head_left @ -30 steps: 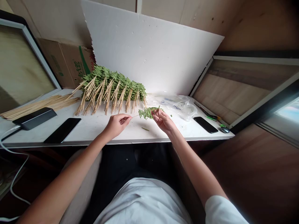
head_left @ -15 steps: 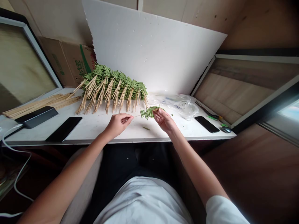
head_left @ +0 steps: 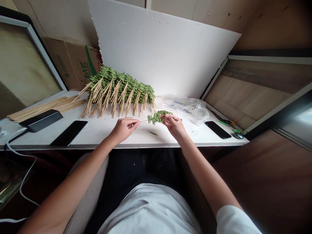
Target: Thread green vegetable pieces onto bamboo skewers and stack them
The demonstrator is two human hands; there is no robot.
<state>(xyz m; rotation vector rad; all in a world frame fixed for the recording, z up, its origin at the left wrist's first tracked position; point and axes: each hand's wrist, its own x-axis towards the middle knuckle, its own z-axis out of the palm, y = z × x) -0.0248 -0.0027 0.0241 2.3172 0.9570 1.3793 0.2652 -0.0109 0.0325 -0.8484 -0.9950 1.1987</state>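
Left hand (head_left: 124,130) pinches bare end of stick (head_left: 144,121), likely for steadiness; right hand (head_left: 175,124) at green pieces (head_left: 153,118), can't tell if grasping.

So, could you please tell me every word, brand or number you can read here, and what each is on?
No text reads clearly.
Box: green and red printing, including large green characters, too blurred to quote.
Bag: small blue printing, too small and creased to read.
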